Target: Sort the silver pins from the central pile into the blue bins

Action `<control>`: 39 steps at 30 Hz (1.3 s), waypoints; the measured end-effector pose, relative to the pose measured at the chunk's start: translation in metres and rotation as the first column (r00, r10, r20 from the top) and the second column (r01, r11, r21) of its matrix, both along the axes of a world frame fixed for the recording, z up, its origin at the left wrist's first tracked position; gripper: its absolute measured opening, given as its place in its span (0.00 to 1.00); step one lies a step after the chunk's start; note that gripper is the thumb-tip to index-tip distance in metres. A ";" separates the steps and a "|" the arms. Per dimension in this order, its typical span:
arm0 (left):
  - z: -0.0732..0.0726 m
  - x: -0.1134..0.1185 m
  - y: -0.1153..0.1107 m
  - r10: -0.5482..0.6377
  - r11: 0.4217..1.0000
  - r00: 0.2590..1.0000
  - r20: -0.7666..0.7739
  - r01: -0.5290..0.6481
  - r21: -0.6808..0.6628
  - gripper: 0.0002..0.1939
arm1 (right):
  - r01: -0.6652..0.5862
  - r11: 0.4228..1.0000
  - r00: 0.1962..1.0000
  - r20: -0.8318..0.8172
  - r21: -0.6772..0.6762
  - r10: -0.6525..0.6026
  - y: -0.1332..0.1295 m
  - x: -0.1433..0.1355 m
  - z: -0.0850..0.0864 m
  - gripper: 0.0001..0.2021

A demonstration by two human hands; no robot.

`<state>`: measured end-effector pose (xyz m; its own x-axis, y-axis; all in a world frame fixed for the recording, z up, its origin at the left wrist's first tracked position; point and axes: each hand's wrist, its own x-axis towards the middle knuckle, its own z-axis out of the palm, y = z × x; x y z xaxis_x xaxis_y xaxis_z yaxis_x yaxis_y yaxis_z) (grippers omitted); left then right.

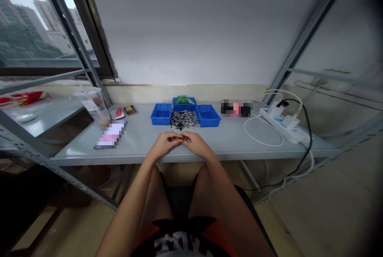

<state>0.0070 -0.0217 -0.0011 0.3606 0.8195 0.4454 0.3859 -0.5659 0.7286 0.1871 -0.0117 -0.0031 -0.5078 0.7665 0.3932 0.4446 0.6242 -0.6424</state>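
Near the front edge of the grey table [140, 145], my left hand [164, 144] and my right hand [196, 144] meet with their fingertips together. Both are closed in a pinch, and a small dark thing seems to sit between them, too small to name. Just beyond the fingers lies a heap of small shiny metal pieces [186, 119], thin like screws, with some dark ones at its near side. Around the heap stand a left blue bin [161, 121], a right blue bin [209, 121] and a back blue bin [183, 107] with green plastic packaging [184, 99] in it.
Leftward are a phone [111, 134], a clear plastic cup [95, 103], a small dark box [131, 110] and a red item [119, 112] on a white dish. A white power strip [283, 125] with looping cables lies right, beside a blurred pink-and-black object [236, 108]. Metal posts flank the table.
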 end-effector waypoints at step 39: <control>-0.004 -0.001 0.007 0.153 0.988 0.987 0.054 -0.153 -0.004 0.10 | 0.085 0.996 0.995 -0.055 0.001 -0.085 0.001 -0.002 -0.001 0.05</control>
<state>0.0059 -0.0152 -0.0046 0.2063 0.8631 0.4610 0.4284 -0.5033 0.7504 0.1851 -0.0108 -0.0044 -0.4182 0.8048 0.4212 0.4605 0.5876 -0.6654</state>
